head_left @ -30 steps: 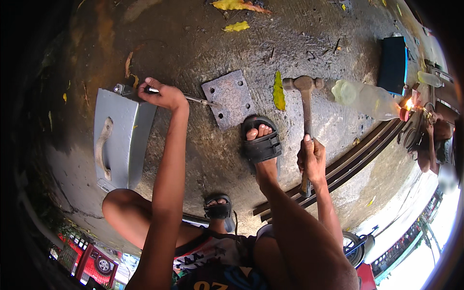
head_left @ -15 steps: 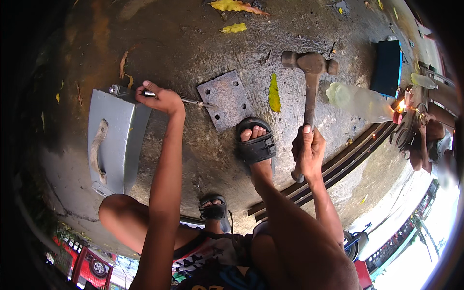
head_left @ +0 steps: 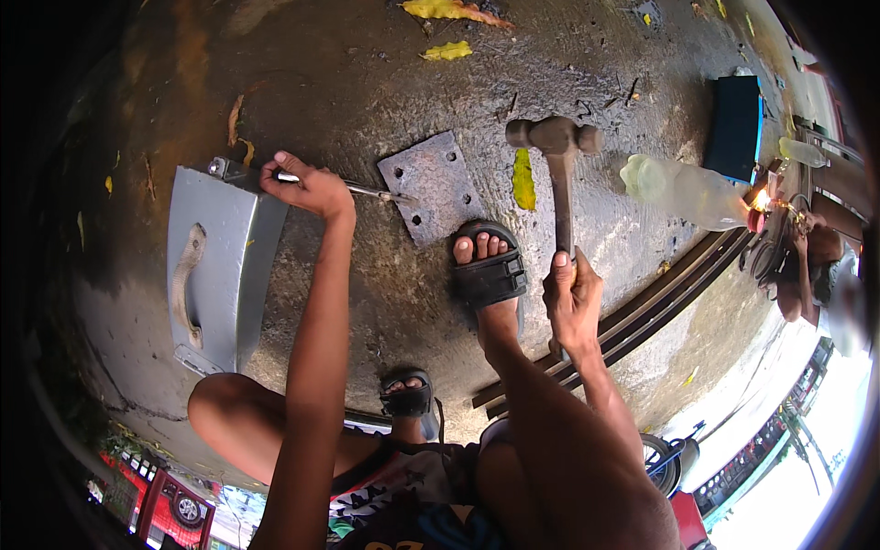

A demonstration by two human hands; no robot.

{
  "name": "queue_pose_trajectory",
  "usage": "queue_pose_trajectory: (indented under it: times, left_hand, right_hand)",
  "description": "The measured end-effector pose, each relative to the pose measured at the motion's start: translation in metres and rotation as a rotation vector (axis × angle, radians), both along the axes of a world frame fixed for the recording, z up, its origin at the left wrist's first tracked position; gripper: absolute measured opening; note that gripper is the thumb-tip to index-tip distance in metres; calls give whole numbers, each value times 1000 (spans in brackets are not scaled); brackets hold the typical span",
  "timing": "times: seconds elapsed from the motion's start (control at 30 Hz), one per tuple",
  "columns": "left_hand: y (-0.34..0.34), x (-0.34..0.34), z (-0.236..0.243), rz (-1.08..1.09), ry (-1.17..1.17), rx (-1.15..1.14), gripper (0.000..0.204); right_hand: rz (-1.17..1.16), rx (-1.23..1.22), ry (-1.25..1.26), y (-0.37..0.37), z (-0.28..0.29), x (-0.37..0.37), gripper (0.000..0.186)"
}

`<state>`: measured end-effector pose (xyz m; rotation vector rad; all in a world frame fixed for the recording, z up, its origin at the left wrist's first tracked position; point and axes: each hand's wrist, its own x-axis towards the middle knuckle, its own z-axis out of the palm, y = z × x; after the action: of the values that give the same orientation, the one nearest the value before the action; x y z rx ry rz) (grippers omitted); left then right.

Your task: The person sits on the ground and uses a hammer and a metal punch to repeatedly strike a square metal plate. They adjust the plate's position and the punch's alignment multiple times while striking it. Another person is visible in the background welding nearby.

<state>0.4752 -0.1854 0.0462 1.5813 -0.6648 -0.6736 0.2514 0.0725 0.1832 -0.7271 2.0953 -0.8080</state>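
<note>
My left hand [head_left: 314, 191] is closed round a slim metal tool [head_left: 371, 192] with a shiny handle end; its exact kind is unclear. The tool's far tip meets the left part of a flat, rough steel plate [head_left: 438, 188] that has a hole near each corner and lies on the ground. In my right hand [head_left: 575, 302] is a ball-peen hammer [head_left: 561, 183], gripped by its wooden handle. The hammer head is raised off the ground, to the right of the plate. My sandalled right foot [head_left: 489, 275] rests at the plate's near right corner.
A grey metal box [head_left: 220, 266] with a handle stands left of my left arm. Long dark steel bars [head_left: 642, 312] lie at the right. Beyond them are a plastic bottle [head_left: 687, 194], a blue panel [head_left: 736, 128] and another person [head_left: 816, 266] near a bright flame. Yellow leaves [head_left: 523, 181] lie on the wet concrete.
The hammer and my right hand have moved left, closer to the plate. My left hand, the slim tool and the plate have shifted only slightly to the right.
</note>
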Motion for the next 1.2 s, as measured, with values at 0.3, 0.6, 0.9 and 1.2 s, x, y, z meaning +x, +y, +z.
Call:
queue_pose_trajectory:
  times: [0.3,0.6,0.9,1.2]
  left_hand:
    - [1,-6,12,-15,62,40,38]
    - [-1,4,12,15,12,52,45]
    - [-5,9,-6,1,-31,22,44]
    - [-3,4,-1,-22,-16,44,44]
  right_hand:
    - [259,291,331,29,-32,-29,46]
    - [96,12,266,1,8,-12,22]
    - [475,291,312,23,-33,-23,30]
    - [579,195,493,26,-62,-39,25]
